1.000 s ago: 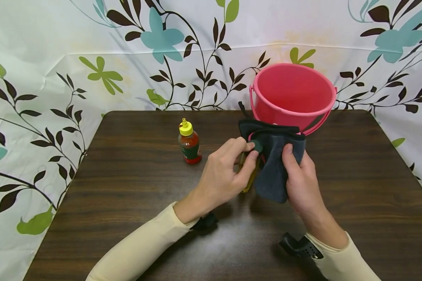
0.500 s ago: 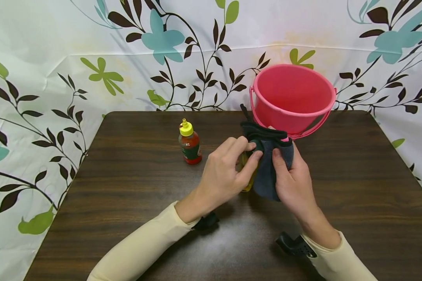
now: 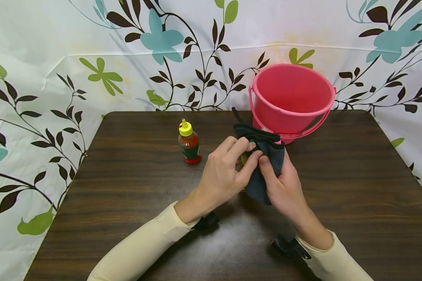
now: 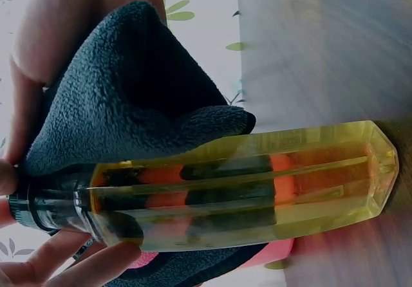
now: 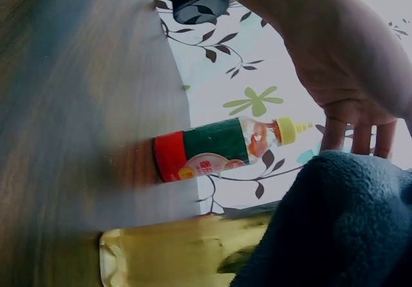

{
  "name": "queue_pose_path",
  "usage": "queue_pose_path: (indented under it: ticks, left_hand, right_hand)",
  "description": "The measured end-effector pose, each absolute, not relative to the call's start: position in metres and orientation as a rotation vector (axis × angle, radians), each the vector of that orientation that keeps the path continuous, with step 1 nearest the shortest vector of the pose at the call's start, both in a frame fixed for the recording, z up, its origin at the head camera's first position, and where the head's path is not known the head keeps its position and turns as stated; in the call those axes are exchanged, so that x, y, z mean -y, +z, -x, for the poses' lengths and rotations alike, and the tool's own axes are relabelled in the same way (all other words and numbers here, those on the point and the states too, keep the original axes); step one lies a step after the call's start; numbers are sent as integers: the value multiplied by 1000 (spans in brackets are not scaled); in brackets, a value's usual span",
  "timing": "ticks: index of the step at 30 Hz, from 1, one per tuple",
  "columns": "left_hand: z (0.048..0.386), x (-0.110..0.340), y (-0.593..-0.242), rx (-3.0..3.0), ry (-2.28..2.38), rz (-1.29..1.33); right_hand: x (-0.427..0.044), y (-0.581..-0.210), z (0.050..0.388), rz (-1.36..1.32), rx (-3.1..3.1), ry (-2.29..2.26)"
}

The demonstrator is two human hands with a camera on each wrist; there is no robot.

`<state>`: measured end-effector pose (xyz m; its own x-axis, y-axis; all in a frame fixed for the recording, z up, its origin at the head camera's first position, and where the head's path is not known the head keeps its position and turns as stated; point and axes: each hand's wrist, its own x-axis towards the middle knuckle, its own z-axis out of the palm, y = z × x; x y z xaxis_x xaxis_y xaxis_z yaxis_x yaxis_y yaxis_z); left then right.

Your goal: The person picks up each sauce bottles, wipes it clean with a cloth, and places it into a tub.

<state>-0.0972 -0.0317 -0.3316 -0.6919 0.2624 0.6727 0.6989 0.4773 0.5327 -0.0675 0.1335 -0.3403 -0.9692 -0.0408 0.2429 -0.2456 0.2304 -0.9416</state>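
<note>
My left hand (image 3: 225, 168) pinches the dark green cap (image 4: 24, 200) of a clear ribbed bottle (image 4: 322, 177) holding yellow liquid. The bottle stands on the table; in the head view, hands and cloth mostly cover it. My right hand (image 3: 285, 189) grips a folded blue-grey cloth (image 3: 258, 187) with dark edging and wraps it around the bottle's upper side. In the left wrist view the cloth (image 4: 116, 120) lies on both sides of the bottle, touching its neck and shoulder. Part of the left hand (image 5: 354, 74) also shows in the right wrist view.
A squeeze bottle (image 3: 190, 148) of red sauce with a yellow nozzle cap stands to the left of the hands. Behind the cloth, a pink bucket (image 3: 279, 121) stands near the table's back edge, its handle lowered toward the front. A patterned sheet (image 3: 204, 35) hangs behind the table.
My right hand has moved left with the cloth, bringing it closer around the bottle and uncovering more of the bucket's front. The left hand has stayed at the cap.
</note>
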Motion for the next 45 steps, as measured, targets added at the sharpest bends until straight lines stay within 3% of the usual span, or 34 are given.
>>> queue_pose_path:
  ticks: [36,45]
  left_hand:
    - [100,32,-334,2193,-1126,823]
    - [99,31,-335,2179,-1104,825]
  right_hand:
    - [-131,-385,65,-129,2291,1935]
    - [-139,-406,63,48,2471,1967]
